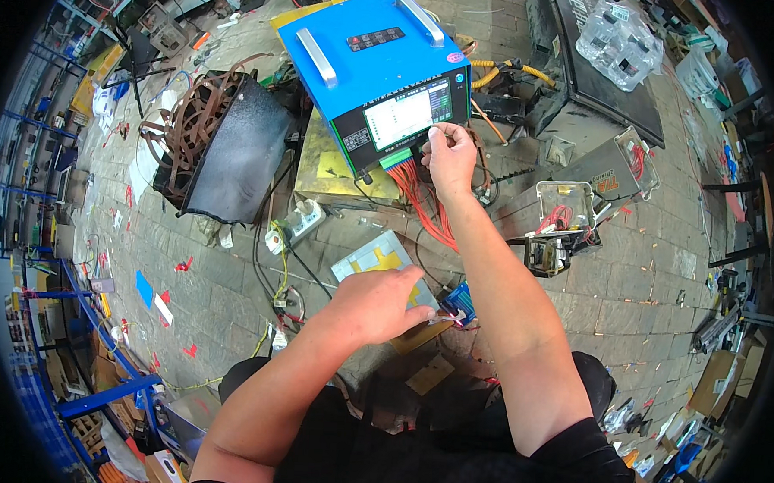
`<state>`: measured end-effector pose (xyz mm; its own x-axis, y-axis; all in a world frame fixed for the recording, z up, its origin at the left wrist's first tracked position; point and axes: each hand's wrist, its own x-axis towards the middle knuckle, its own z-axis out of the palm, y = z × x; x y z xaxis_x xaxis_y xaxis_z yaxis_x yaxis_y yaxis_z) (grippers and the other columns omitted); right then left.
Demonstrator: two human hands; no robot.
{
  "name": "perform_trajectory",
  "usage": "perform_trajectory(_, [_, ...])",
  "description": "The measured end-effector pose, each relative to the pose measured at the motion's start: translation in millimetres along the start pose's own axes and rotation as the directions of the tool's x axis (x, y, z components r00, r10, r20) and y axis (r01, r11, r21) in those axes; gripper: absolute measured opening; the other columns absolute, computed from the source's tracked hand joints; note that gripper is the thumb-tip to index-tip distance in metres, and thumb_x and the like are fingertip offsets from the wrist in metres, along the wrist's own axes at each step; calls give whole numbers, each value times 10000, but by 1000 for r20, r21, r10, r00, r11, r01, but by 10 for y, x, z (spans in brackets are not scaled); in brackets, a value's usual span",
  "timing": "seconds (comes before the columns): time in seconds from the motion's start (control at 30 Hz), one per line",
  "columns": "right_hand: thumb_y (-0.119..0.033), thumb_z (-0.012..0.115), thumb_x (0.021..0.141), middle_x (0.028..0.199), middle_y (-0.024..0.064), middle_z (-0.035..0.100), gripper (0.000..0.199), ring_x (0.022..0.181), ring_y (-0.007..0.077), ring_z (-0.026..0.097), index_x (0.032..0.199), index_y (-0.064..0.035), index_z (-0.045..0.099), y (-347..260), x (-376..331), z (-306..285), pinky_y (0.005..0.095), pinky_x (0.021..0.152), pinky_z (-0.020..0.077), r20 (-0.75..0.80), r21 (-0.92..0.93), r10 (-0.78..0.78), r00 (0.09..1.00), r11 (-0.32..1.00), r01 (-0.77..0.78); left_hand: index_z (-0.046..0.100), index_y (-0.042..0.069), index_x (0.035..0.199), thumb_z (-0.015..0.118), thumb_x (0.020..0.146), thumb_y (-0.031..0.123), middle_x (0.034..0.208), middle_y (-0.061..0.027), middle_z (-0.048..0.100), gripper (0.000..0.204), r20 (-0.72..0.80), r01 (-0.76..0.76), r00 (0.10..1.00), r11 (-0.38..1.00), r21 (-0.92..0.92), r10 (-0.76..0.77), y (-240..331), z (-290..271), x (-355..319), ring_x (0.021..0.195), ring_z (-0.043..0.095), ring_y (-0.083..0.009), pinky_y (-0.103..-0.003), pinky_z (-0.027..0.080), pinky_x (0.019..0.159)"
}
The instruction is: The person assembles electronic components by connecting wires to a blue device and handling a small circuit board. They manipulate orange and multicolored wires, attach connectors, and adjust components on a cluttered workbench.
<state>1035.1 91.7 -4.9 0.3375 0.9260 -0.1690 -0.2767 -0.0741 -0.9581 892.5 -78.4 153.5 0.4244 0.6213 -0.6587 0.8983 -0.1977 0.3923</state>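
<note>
A blue box-shaped instrument point(361, 46) with two metal handles stands ahead of me, its lit screen point(399, 117) facing me. At the screen's lower right corner is my right hand point(451, 162), thumb and forefinger closed together; anything between them is too small to make out. A bundle of red wires point(423, 204) runs down from a green connector point(397, 159) under the screen. My left hand point(371, 306) is over a grey case with yellow patches point(378, 251), thumb and forefinger apart, other fingers hidden. Just right of it lies a small blue module point(462, 301) with thin wires.
The instrument rests on a yellowish box point(321, 174). A white power strip point(301, 220) and cables lie left of the wires. A dark bin with brown straps point(236, 149) stands at left. Open grey metal housings point(566, 206) with red wires are at right, on paved floor with scraps.
</note>
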Motion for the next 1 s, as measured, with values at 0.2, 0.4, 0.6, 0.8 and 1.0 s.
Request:
perform_trajectory(0.2, [-177,659,1001,795,29,666,144,586,92,595,1048,-40,659,21,4,-12,246,548,492,-1,-6,-1,1000,1000,1,559,69,1425,650,967,491,1218,-173,721,629,-6,-11,1000,1000,-4,11,-15,-12,3,1114,688,-361,-473,549,952])
perform_trajectory(0.4, [-175,663,999,794,28,665,144,587,91,592,1047,-39,661,32,13,-21,247,551,495,-1,1,-2,1000,1000,2,566,68,1413,644,971,500,1183,-173,729,623,-7,-13,1000,1000,0,13,-27,-11,25,1109,690,-366,-480,551,943])
perform_trajectory(0.6, [-177,670,997,793,26,664,147,585,89,588,1044,-39,663,27,2,-19,242,547,487,0,-11,8,1000,1000,-8,564,69,1416,647,968,505,1170,-176,731,630,-8,-10,1000,1000,6,10,-46,-8,29,1090,696,-370,-484,555,932])
perform_trajectory(0.8, [-184,682,994,793,24,663,157,583,88,585,1041,-35,666,60,22,-33,243,546,480,10,10,1,1000,1000,-1,567,74,1411,650,965,503,1156,-168,734,624,-5,-3,1000,1000,3,3,-32,-26,33,1086,698,-366,-484,556,924])
perform_trajectory(1.0, [-199,700,986,786,20,658,165,578,86,581,1006,-39,668,49,17,-2,241,539,472,4,4,23,1000,1000,-23,568,73,1410,652,965,501,1158,-165,736,623,-1,1,1000,1000,12,-1,-28,-22,45,1088,699,-360,-480,556,925])
